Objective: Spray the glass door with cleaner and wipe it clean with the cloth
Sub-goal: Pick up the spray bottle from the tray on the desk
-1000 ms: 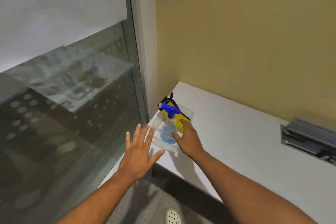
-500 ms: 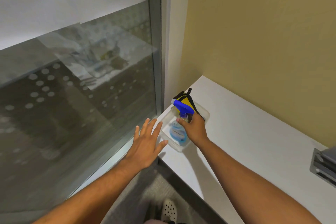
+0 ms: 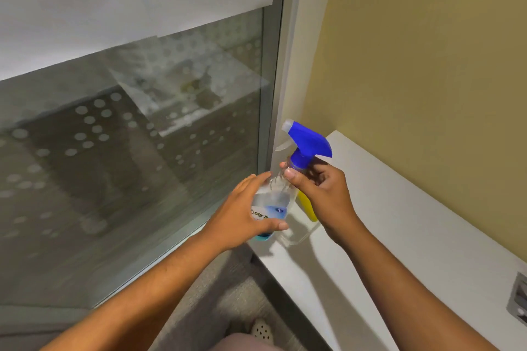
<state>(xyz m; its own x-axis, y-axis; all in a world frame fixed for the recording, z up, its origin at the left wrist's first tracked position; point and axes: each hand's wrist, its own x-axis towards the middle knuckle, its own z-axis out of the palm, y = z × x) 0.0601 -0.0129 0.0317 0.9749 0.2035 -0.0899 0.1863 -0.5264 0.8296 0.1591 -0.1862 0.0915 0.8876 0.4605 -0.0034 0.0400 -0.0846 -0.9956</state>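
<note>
Clear plastic spray bottle with blue trigger head (image 3: 281, 188) is now off the white worktop (image 3: 399, 236) and held up at centre frame; half a second ago it was lying in the clear plastic tray (image 3: 299, 234) with only the right hand on it. Right hand (image 3: 322, 189) has its grip closed round the bottle neck just under the blue head, thumb in front. Left hand (image 3: 245, 215), which was spread open and empty in the air a moment back, now cups the lower body of the bottle, fingers wrapped behind the label, thumb across the base. Nozzle points toward upper left, at the glass door (image 3: 128, 151) filling the left of the frame. Yellow cloth (image 3: 306, 206) remains in the tray, partly hidden behind the right wrist, lower centre. Reading: pickup done, bottle looks to be mid-handover or being steadied for spraying; no spray on the glass visible, wiping not begun.
</note>
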